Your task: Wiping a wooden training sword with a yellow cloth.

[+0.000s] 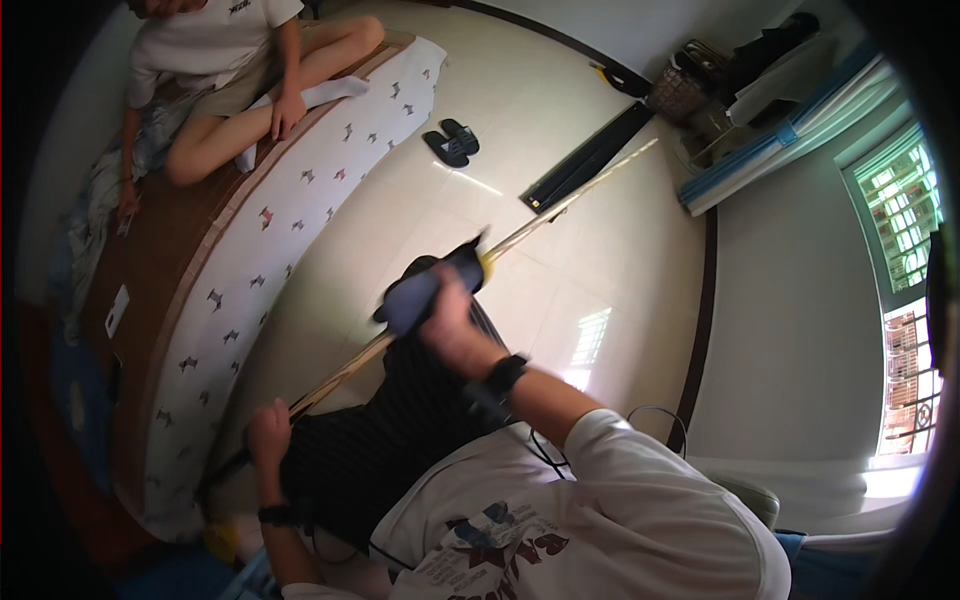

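A wooden cue stick [341, 379] slants across my lap, its thick dark end at the lower left and its pale thin end at the upper right. My left hand [268, 435] is closed around the thick part. Farther up, my right hand [454, 322] presses a grey-blue cloth [412, 300] around the shaft; motion blurs both. Something yellow [487, 265] shows at the cloth's far edge, too blurred to name. Dark striped trousers [442, 382] cover my legs beneath the cue. Both wrists wear black bands.
At the left, another person [217, 67] sits cross-legged on a bed with a dog-print sheet [300, 202]. A white phone [118, 311] lies on it. Black slides [452, 142] and a long black case [589, 157] lie on the tiled floor. A basket [679, 82] stands in the corner.
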### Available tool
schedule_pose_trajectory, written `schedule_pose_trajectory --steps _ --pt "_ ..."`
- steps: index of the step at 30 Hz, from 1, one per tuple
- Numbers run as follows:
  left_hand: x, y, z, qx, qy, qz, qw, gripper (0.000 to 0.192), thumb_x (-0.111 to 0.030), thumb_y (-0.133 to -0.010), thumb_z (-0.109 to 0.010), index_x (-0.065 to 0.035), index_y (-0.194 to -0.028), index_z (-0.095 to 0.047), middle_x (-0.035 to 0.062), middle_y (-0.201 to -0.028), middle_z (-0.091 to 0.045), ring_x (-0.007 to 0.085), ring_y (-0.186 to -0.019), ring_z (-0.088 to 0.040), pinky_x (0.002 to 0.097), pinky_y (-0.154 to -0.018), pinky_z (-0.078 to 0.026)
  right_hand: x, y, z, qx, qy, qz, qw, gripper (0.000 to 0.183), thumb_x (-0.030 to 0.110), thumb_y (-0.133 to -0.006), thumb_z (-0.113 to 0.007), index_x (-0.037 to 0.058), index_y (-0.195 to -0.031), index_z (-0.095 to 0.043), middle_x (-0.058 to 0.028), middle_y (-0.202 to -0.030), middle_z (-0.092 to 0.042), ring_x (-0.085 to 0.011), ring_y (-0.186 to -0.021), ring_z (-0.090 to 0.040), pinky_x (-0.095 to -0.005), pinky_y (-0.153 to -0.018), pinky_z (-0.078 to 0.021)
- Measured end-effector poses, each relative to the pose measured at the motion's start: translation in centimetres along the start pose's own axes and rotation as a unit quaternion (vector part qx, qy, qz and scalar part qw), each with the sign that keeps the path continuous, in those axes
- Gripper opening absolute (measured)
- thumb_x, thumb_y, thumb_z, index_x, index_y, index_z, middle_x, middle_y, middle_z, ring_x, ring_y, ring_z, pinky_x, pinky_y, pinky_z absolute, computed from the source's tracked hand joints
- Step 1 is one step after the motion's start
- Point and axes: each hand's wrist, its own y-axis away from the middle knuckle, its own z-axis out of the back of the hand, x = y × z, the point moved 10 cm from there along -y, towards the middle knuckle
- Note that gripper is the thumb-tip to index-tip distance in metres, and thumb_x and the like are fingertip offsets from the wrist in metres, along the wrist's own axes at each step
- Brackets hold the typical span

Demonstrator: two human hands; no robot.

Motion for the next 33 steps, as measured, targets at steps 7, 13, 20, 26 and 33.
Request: schedule_pose_trajectory --steps 7,13,20,26,33 --pt "1.4 -0.1 -0.7 0.061 0.067 -0.053 0.994 0.046 -0.030 -0.096 -0.043 0.0045 -0.071 -0.061 0.0262 -0.069 -0.057 0.0454 -0.070 -0.058 0.0506 -0.064 -0.043 41.2 -6.2 8.9 0.033 0.039 0.278 0.959 0.021 0.027 -0.087 -0.065 0.0086 -0.096 -0.059 -0.0057 -0.085 -0.065 -0.0240 -0.081 -0.065 -0.0400 -0.082 -0.0548" --pt "1.1 1.0 -0.6 0.156 0.072 -0.039 0.984 0.043 -0.028 -0.094 -0.046 0.0041 -0.071 -0.064 0.0242 -0.063 -0.057 0.0427 -0.064 -0.058 0.0486 -0.062 -0.044 58.3 0.9 24.7 -0.193 0.127 0.314 0.921 0.027 0.032 -0.095 -0.053 0.0052 -0.100 -0.055 -0.0088 -0.082 -0.066 -0.0290 -0.070 -0.067 -0.0454 -0.074 -0.0580" --pt "1.8 0.5 -1.1 0.100 0.002 -0.082 0.992 0.043 -0.028 -0.093 -0.049 0.0039 -0.068 -0.062 0.0265 -0.070 -0.057 0.0442 -0.067 -0.056 0.0519 -0.062 -0.043 58.9 2.8 26.8 -0.280 0.208 0.361 0.865 0.024 0.027 -0.092 -0.052 0.0033 -0.100 -0.051 -0.0100 -0.085 -0.060 -0.0283 -0.070 -0.064 -0.0432 -0.069 -0.0574" --pt "-0.7 -2.1 -2.5 0.042 -0.008 -0.079 0.996 0.048 -0.031 -0.096 -0.046 0.0026 -0.064 -0.059 0.0262 -0.073 -0.058 0.0460 -0.072 -0.056 0.0546 -0.066 -0.042 44.6 -8.3 14.2 -0.071 0.089 0.375 0.920 0.033 0.027 -0.091 -0.061 0.0017 -0.112 -0.056 -0.0087 -0.101 -0.060 -0.0246 -0.088 -0.062 -0.0419 -0.084 -0.0535" --pt "-0.3 -2.1 1.6 -0.007 0.018 0.017 1.000 0.054 -0.034 -0.098 -0.038 0.0032 -0.067 -0.062 0.0226 -0.069 -0.062 0.0460 -0.074 -0.058 0.0534 -0.072 -0.044 0.4 -0.8 -7.9 0.164 -0.023 0.040 0.985 0.028 0.036 -0.092 -0.061 0.0100 -0.101 -0.060 -0.0044 -0.093 -0.064 -0.0220 -0.084 -0.063 -0.0395 -0.081 -0.0531"
